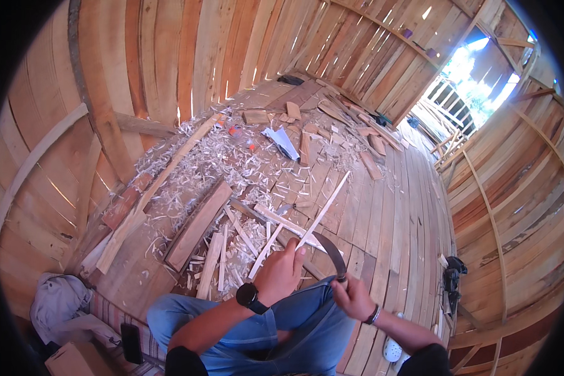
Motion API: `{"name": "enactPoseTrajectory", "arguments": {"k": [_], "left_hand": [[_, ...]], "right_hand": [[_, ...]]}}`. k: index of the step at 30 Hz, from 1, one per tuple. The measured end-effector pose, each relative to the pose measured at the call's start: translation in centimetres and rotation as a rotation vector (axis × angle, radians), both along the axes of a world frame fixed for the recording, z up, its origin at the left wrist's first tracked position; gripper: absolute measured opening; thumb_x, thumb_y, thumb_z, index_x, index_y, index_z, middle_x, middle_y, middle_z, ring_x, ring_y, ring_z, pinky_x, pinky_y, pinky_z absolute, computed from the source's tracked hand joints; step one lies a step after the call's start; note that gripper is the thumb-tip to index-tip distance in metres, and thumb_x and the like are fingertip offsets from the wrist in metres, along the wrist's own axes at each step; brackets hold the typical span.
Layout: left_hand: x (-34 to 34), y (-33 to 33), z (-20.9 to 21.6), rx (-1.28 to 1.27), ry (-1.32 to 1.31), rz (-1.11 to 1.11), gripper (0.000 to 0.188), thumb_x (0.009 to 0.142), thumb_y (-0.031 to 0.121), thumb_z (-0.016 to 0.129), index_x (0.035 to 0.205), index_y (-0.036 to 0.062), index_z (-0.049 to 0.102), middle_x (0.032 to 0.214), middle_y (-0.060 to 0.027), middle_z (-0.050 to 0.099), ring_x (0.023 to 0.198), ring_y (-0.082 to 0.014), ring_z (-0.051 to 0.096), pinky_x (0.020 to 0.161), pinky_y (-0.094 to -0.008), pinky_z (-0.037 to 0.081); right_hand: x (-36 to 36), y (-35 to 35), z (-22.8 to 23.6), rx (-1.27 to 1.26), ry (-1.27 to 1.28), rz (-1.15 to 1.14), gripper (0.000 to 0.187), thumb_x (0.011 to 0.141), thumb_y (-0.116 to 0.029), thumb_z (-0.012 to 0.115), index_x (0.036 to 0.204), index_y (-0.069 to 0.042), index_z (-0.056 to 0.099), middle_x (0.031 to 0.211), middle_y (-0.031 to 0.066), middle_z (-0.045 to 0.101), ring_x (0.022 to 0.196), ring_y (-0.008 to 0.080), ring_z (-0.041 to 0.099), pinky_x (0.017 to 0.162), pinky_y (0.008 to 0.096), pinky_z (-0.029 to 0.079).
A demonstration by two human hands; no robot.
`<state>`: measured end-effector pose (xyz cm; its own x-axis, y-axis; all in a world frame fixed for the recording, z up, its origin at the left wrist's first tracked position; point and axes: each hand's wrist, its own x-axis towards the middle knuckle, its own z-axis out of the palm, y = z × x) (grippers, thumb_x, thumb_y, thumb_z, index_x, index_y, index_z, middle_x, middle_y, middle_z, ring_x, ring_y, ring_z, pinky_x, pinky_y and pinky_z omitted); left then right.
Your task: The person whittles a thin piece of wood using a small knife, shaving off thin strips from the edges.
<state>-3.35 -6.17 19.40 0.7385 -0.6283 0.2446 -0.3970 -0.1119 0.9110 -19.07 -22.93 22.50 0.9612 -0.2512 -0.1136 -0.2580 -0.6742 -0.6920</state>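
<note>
My left hand (282, 271), with a black watch on its wrist, grips a long thin pale wooden stick (323, 212) that slants up to the right. My right hand (354, 296) holds the handle of a curved dark blade (331, 249). The blade's edge rests against the stick just above my left hand. Both hands are over my lap, in blue trousers (307, 332), and I am seated at the edge of a plank floor.
Wood shavings (200, 164), thin sticks and short planks (197, 224) litter the floor ahead. Offcuts (304, 135) lie farther back. Plank walls surround the room, with a bright doorway (470, 81) at upper right. Grey cloth (59, 299) lies at lower left; a dark tool (451, 276) sits at right.
</note>
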Motion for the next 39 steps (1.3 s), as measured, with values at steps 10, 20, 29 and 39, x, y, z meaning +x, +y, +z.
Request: {"name": "enactPoseTrajectory", "arguments": {"k": [10,20,29,39], "left_hand": [[2.3,0.6,-2.1,-0.106,-0.459,0.18,0.023,0.092,0.016,0.055,0.105,-0.0015,0.048,0.076,-0.0177,0.059,0.061,-0.0366,0.061,0.052,-0.0444,0.049],[0.3,-0.8,-2.9,-0.097,-0.316,-0.029,0.022,0.095,0.02,0.05,0.103,-0.0011,0.05,0.067,-0.0207,0.058,0.063,-0.0395,0.061,0.052,-0.047,0.048],[-1.0,-0.6,-1.2,-0.112,0.159,-0.079,0.034,0.102,0.027,0.037,0.1,-0.0036,0.05,0.065,-0.0267,0.056,0.063,-0.0464,0.057,0.054,-0.0514,0.041],[-0.6,-0.7,-1.8,-0.046,0.229,-0.215,0.037,0.103,0.028,0.035,0.089,-0.0026,0.051,0.063,-0.0194,0.051,0.06,-0.035,0.056,0.057,-0.0437,0.04]], "right_hand": [[-0.9,4.5,3.4,2.146,0.444,-0.087,0.036,0.102,-0.045,0.034,0.084,-0.014,0.038,0.054,-0.0057,0.028,0.041,0.0039,0.027,0.037,0.0194,0.024],[-3.6,2.3,3.2,1.444,0.374,-0.213,0.034,0.102,-0.042,0.039,0.086,-0.012,0.04,0.055,-0.0058,0.035,0.04,0.005,0.032,0.036,0.0216,0.028],[-0.3,-0.4,3.4,-0.431,0.084,0.014,0.025,0.093,-0.025,0.058,0.095,-0.001,0.05,0.058,0.0195,0.059,0.056,0.0357,0.063,0.047,0.0413,0.048],[2.6,-7.2,9.7,-1.327,-0.012,0.47,0.021,0.086,-0.023,0.062,0.086,-0.008,0.048,0.067,0.0062,0.054,0.06,0.0238,0.062,0.049,0.0381,0.049]]}}
